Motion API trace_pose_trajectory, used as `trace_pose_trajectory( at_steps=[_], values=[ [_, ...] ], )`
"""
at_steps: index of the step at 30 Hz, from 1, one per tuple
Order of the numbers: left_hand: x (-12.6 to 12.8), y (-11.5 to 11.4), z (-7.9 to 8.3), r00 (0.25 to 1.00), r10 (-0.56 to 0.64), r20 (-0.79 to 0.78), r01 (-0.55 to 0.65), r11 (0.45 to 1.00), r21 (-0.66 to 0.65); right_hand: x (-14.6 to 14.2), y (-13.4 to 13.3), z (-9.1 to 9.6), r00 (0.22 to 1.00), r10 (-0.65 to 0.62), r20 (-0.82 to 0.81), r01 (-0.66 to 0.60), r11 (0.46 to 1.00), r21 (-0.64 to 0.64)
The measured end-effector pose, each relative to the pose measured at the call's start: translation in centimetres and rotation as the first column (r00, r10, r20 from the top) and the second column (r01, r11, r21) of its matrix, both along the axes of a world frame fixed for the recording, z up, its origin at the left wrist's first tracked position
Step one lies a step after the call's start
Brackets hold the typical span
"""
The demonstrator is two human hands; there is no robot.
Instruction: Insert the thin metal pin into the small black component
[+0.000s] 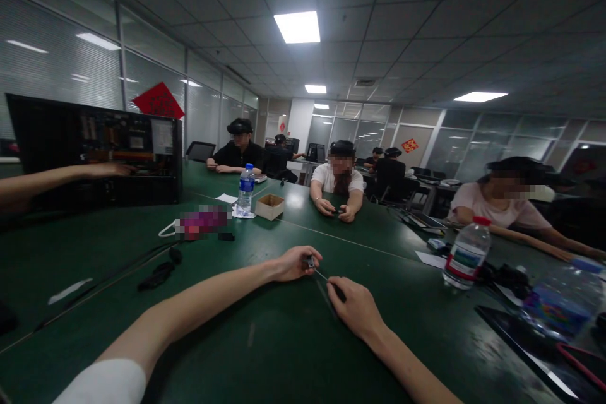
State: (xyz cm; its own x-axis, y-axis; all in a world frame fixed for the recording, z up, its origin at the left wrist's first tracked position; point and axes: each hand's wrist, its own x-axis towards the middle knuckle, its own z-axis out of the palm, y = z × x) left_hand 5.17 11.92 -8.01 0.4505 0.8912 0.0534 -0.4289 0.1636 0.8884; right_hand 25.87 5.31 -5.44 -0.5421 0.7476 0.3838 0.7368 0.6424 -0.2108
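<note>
A small metal piece [310, 262] sits in the fingers of the left hand [294, 263], lifted above the green table [269, 341] and roughly straight ahead of the wearer. A thin tool [321, 274] runs to it from the right hand [357, 309], its long axis slanting from the right fingers forward and to the left, so that the far end meets the piece or stops just beside it; at this size I cannot tell which. From the right hand, then, the piece lies to the left and a little farther away, while the left hand is the nearer of the two, closed around it. The right hand is curled about the near end of the tool, and the hands stand apart, with only the bare shaft bridging the gap.

Beyond them, an open cardboard box [269, 207] stands forward and to the left, just beside a blue-capped bottle [245, 189]. Across the table sits a co-worker in a white shirt [350, 182]. To the right stands a red-capped bottle [468, 255], and at the far left another person's arm [61, 180] reaches into an open computer case [101, 148]
</note>
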Motion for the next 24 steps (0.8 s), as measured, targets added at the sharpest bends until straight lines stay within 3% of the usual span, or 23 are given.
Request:
trace_pose_trajectory(
  at_steps=[10, 24],
  values=[
    [0.1, -1.3, 1.0, 1.0, 0.008, -0.023, -0.007, 1.0, 0.009, -0.1, -0.4, 0.2, 0.999, -0.024, 0.029, 0.024, 1.0, -0.002],
    [0.2, -0.8, 0.2, 0.999, 0.014, -0.036, -0.012, 0.999, 0.043, -0.2, -0.7, 0.4, 0.991, -0.11, 0.073, 0.108, 0.994, 0.031]
  ],
)
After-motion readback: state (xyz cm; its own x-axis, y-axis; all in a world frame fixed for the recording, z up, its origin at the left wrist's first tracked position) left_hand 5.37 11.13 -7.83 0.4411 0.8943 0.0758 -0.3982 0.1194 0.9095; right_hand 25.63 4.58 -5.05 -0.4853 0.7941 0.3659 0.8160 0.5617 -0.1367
